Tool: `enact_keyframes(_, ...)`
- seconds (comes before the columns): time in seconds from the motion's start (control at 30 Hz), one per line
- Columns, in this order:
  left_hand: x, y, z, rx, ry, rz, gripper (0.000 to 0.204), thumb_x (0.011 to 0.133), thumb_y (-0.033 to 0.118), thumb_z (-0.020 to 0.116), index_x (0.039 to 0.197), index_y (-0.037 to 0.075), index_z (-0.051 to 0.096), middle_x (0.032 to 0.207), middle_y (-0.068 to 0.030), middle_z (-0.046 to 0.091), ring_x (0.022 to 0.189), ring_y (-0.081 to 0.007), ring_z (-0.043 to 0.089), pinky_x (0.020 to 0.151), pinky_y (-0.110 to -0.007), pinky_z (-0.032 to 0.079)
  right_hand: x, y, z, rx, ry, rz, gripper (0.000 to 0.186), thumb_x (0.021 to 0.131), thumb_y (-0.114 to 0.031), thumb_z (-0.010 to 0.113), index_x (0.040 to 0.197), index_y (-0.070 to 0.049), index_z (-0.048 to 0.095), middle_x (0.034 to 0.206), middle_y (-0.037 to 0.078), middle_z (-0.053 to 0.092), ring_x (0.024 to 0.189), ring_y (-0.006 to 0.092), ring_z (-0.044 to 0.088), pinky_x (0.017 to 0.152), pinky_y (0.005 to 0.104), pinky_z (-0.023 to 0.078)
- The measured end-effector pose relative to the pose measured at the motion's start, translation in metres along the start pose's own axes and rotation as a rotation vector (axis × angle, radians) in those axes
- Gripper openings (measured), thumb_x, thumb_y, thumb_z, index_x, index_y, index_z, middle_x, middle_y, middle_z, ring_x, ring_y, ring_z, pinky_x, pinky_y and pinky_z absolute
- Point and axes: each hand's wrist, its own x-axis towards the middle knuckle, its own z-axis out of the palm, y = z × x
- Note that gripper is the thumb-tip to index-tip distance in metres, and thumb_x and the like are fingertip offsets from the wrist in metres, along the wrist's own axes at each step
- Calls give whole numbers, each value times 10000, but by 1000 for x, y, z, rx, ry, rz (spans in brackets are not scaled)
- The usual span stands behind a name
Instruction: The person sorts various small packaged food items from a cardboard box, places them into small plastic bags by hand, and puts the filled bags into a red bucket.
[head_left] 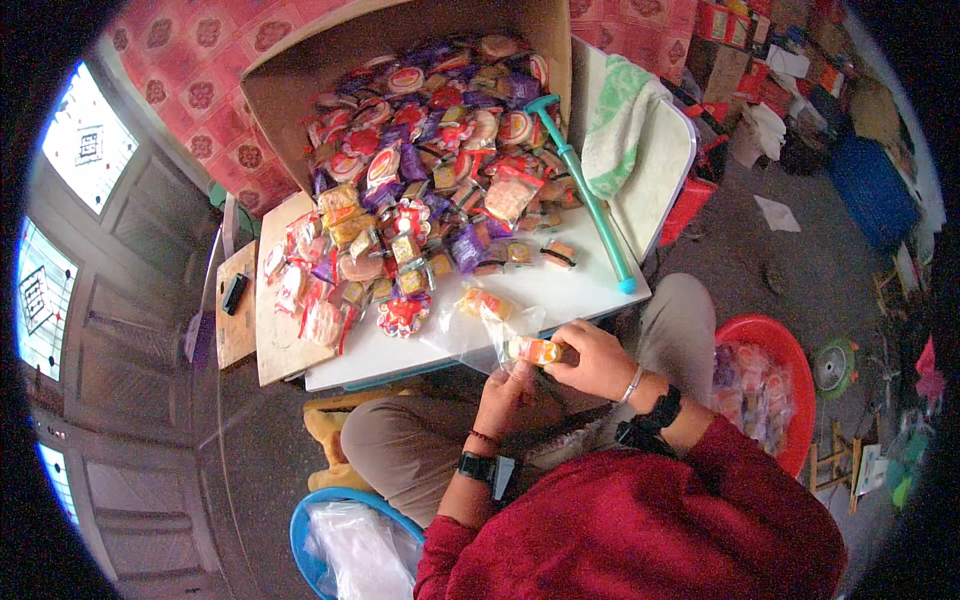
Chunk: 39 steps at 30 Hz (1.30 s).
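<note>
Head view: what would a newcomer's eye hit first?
The heap of red, purple and yellow wrapped packets, spreading from an open cardboard box onto the white tabletop at upper centre. Next, the turquoise stick-like tool along the heap's right side. Then, below the heap, the right hand holding a small orange-and-white packet, the left hand close by it, and a red basin at lower right.

I wear a dark red top (pixel 640 520) with sleeves (pixel 745 470) ending on my forearms, and beige trousers (pixel 390 445). Of my 2 black wrist straps, the left strap (pixel 476 466) sits by 1 dark beaded bracelet (pixel 486 438), the right strap (pixel 663 406) by 1 slim silver-coloured bangle (pixel 632 384).
</note>
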Motion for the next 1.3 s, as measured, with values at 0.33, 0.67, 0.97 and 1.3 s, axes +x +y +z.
enact_keyframes(0.33,-1,1,-3,-35,-68,-31,245,893,332,550,847,92,567,641,71,462,527,-36,389,462,-193,296,28,23,50,673,-201,342,221,781,-133,636,960,-13,587,702,59,594,554,135,548,525,255,449)
enact_keyframes(0.67,-5,16,1,129,-118,-45,269,899,339,530,884,74,574,638,67,451,532,-49,407,469,-197,323,33,13,43,1194,-420,481,456,821,-7,442,1267,-22,349,1080,96,550,654,59,523,515,170,420)
enact_keyframes(0.97,-5,18,4,137,-64,17,260,925,315,485,895,67,558,669,39,482,557,-63,434,492,-208,360,35,17,50,1114,-373,405,525,810,10,435,1320,-28,318,1136,78,526,624,53,488,494,169,405)
enact_keyframes(1.3,-4,26,-13,-175,134,53,241,912,272,500,866,43,558,725,-20,554,641,-108,523,575,-251,437,54,22,15,799,-263,392,165,839,-68,530,991,-9,545,880,62,629,569,49,491,475,175,407)
